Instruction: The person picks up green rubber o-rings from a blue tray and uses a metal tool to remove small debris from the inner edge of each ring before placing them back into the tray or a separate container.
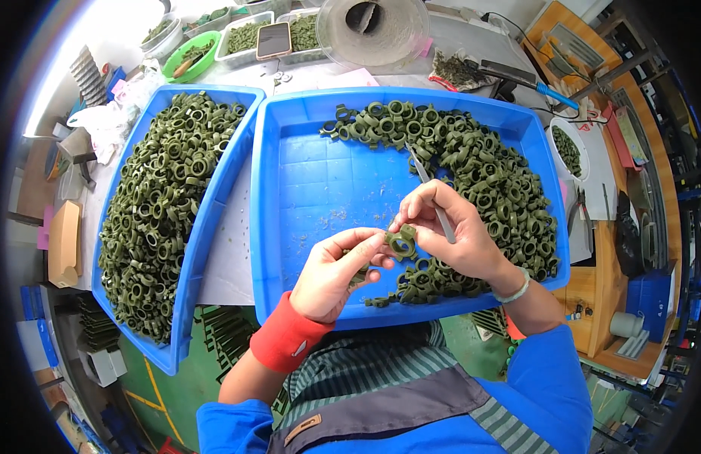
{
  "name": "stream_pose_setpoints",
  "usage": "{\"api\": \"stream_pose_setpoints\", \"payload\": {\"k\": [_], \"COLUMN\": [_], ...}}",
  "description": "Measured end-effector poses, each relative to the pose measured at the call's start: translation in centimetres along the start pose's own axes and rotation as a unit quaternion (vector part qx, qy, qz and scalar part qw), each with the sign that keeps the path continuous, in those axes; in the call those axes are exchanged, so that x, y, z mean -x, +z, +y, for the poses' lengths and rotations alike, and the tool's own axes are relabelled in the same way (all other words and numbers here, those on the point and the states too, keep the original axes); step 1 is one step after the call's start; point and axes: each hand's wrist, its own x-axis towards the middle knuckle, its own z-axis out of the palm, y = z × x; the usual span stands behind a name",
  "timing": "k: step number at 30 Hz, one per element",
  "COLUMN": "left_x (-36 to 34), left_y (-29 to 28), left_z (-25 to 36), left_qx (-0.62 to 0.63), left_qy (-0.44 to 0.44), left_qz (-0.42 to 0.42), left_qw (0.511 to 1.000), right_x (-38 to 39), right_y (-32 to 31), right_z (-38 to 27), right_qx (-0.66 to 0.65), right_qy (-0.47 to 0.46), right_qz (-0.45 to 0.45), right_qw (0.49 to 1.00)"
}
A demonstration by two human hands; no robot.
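Observation:
My left hand (331, 276), with a red wristband, is closed. Its thumb and forefinger pinch the edge of a small dark-green ring with lugs (402, 242), and more green parts (356, 274) show partly under its curled fingers. My right hand (460, 234) is closed too, its fingertips on the same ring from the other side. A slim silver metal tool (443, 221), pointed at its far end, lies between the right hand's fingers; whether it is a knife or tweezers I cannot tell. Both hands are over a blue tray (305, 163), where a heap of similar rings (494, 174) curves along the back and right.
To the left stands a second blue tray (207, 219), heaped with green rings. Behind are a green basin (214, 38), plastic tubs, a phone (274, 41) and a round transparent cover (373, 53). A white bowl of parts (566, 151) and a blue-handled tool (555, 95) are at right.

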Motion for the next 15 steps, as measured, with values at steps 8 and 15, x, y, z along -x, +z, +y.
{"api": "stream_pose_setpoints", "payload": {"k": [8, 15], "left_x": [-0.1, 0.1], "left_y": [0.1, -0.3], "left_z": [0.2, 0.3], "left_qx": [-0.01, -0.083], "left_qy": [0.02, 0.076], "left_qz": [0.022, 0.007], "left_qw": [1.0, 0.994], "right_x": [-0.1, 0.2], "right_y": [0.5, 1.1], "right_z": [-1.1, -1.3], "right_qx": [0.058, 0.066], "right_qy": [0.039, 0.057], "right_qz": [0.049, 0.024], "right_qw": [0.996, 0.996]}}
